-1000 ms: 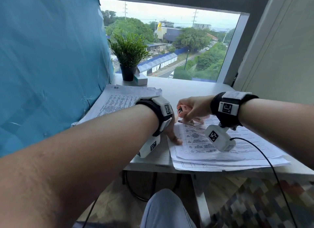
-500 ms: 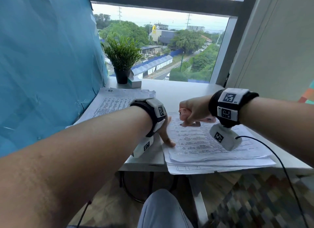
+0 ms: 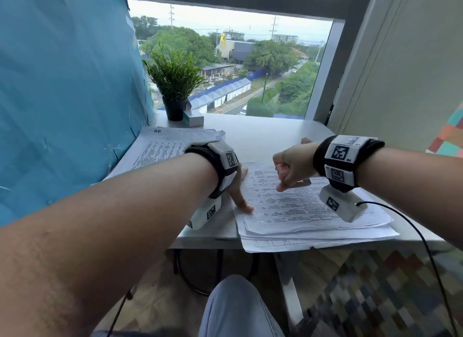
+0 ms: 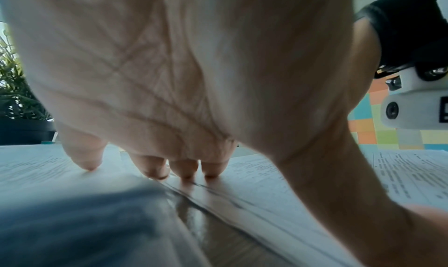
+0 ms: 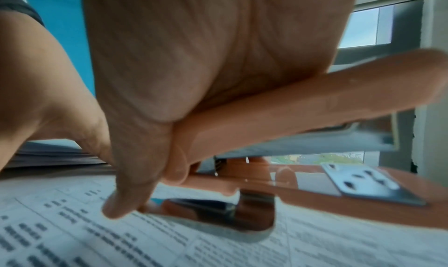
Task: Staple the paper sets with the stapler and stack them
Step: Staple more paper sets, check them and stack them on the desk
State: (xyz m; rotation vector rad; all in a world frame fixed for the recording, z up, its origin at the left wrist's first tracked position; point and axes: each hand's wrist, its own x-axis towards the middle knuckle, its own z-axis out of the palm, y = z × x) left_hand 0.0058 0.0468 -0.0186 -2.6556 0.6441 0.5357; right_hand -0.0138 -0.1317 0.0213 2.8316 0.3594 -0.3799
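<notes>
My right hand (image 3: 292, 168) grips a salmon-orange stapler (image 3: 280, 166) and holds it just above the upper left part of the front paper stack (image 3: 313, 211). In the right wrist view my right hand (image 5: 194, 60) is wrapped round the stapler (image 5: 327, 98). Its jaws stand apart with the metal anvil bare and no sheet between them, above the printed top sheet (image 5: 121, 232). My left hand (image 3: 238, 191) lies flat on the stack's left edge, thumb down on the top sheet. In the left wrist view its fingertips (image 4: 184, 172) press the paper (image 4: 266, 177).
A second paper pile (image 3: 170, 146) lies at the back left, against the blue sheeting (image 3: 62, 98). A potted plant (image 3: 175, 85) and a small box (image 3: 193, 118) stand by the window. The front stack overhangs the white table's (image 3: 263, 133) near edge. A cable hangs from my right wrist.
My right hand has lifted the stapler off the top left corner of the front stack and drawn it slightly right. My left hand has stayed pressed on the stack's left edge.
</notes>
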